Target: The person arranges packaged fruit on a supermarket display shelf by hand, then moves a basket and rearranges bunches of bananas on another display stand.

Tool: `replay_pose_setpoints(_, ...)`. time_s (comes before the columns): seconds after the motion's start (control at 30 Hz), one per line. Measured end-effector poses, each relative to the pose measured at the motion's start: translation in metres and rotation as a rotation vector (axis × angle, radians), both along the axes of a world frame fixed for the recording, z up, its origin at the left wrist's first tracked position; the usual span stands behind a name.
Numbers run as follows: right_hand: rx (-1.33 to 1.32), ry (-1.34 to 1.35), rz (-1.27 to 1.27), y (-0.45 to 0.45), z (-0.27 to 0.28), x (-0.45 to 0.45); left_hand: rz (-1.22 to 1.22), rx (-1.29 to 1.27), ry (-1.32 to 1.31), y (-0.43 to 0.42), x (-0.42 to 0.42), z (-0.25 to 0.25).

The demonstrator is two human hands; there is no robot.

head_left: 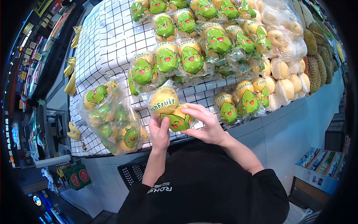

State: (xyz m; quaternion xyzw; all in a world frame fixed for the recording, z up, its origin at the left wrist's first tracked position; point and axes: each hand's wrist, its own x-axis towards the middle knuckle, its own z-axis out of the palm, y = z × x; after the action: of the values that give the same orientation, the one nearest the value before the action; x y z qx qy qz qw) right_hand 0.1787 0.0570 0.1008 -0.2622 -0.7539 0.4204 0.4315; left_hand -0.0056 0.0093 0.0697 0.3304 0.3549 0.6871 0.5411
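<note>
Both hands hold one clear printed bag of yellow fruit (163,101) above the front edge of the table. My left hand (159,131) grips its left side, thumb on the front. On the right side, my right hand (206,125) has its fingers and thumb around the lower fruit. Just behind the held bag, rows of similar packed bags (167,59) lie on the checkered cloth (119,41). To the left of my hands sits a large clear bag (112,119) with several such packs in it. More packs (248,100) lie to the right.
Net-wrapped pale fruit (285,87) is at the right end of the table, with durians (317,59) beyond. Bananas (70,86) hang along the left edge. A black crate (131,173) and a green box (77,177) stand on the floor below.
</note>
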Motion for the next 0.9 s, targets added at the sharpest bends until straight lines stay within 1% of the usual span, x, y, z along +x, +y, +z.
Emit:
replay_pose_setpoints(0.07,-0.039,0.024,0.007,0.001,0.0,0.0,0.019,-0.022,0.093,0.002,0.0,0.004)
replay_pose_setpoints(0.2,-0.047,0.032,-0.016,0.003,-0.001,0.003,0.024,-0.021,0.163,0.008,0.003,0.016)
replay_pose_setpoints(0.23,-0.137,0.005,-0.014,0.003,0.004,0.005,0.012,-0.038,0.19,0.011,0.003,0.021)
replay_pose_setpoints(0.27,-0.228,-0.022,-0.012,0.003,0.006,0.006,-0.001,-0.055,0.217,0.014,0.004,0.026)
replay_pose_setpoints(0.37,-0.245,0.046,-0.081,0.012,0.005,0.003,-0.005,-0.083,0.295,0.034,0.01,0.055)
replay_pose_setpoints(0.4,-0.263,0.061,-0.105,0.019,0.009,0.004,-0.001,-0.052,0.278,0.046,0.014,0.063)
replay_pose_setpoints(0.53,-0.201,0.041,-0.238,0.06,0.048,0.006,0.015,-0.055,0.252,0.094,0.02,0.079)
replay_pose_setpoints(0.6,-0.156,-0.01,-0.329,0.076,0.065,0.005,-0.04,-0.039,0.292,0.123,0.019,0.084)
replay_pose_setpoints(0.63,-0.147,-0.008,-0.336,0.082,0.067,0.005,-0.045,-0.029,0.293,0.136,0.021,0.086)
replay_pose_setpoints(0.7,0.158,-0.149,-0.442,0.092,0.069,0.006,-0.101,-0.024,0.277,0.158,0.023,0.089)
replay_pose_setpoints(0.73,0.271,-0.217,-0.471,0.097,0.064,0.007,-0.086,-0.058,0.309,0.165,0.026,0.091)
replay_pose_setpoints(0.77,0.275,-0.216,-0.472,0.1,0.065,0.009,-0.086,-0.053,0.309,0.173,0.025,0.088)
replay_pose_setpoints(0.83,0.361,-0.368,-0.549,0.1,0.065,0.011,-0.124,-0.026,0.47,0.184,0.024,0.083)
replay_pose_setpoints(0.87,0.303,-0.406,-0.557,0.1,0.066,0.01,-0.088,-0.01,0.476,0.187,0.026,0.079)
replay_pose_setpoints(0.9,0.3,-0.406,-0.552,0.102,0.069,0.011,-0.085,-0.015,0.475,0.19,0.025,0.075)
